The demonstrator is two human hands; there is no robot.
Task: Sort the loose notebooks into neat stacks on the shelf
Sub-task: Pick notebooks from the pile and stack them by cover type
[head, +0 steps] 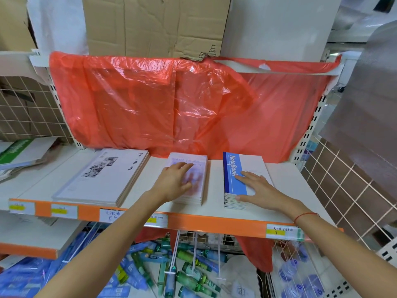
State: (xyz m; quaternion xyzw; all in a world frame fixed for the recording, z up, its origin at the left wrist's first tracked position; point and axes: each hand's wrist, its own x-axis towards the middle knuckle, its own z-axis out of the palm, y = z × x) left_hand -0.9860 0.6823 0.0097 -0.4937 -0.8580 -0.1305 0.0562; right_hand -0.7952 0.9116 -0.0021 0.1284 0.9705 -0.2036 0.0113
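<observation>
Now my left hand (176, 179) lies flat, fingers relaxed, on the middle stack (191, 179) of pale notebooks, its cover blurred, perhaps lilac. My right hand (255, 188) rests open-fingered on the blue stack (238, 168), thumb against its front edge. Both stacks sit apart on the shelf (214, 190), the white stack (107, 175) further left.

white shelf (214, 208) carries 3 notebook stacks (101, 177) side by side.

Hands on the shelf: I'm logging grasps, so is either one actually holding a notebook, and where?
Neither grips anything. The left hand lies flat on the middle stack; the right hand lies flat on the blue notebook stack.
</observation>
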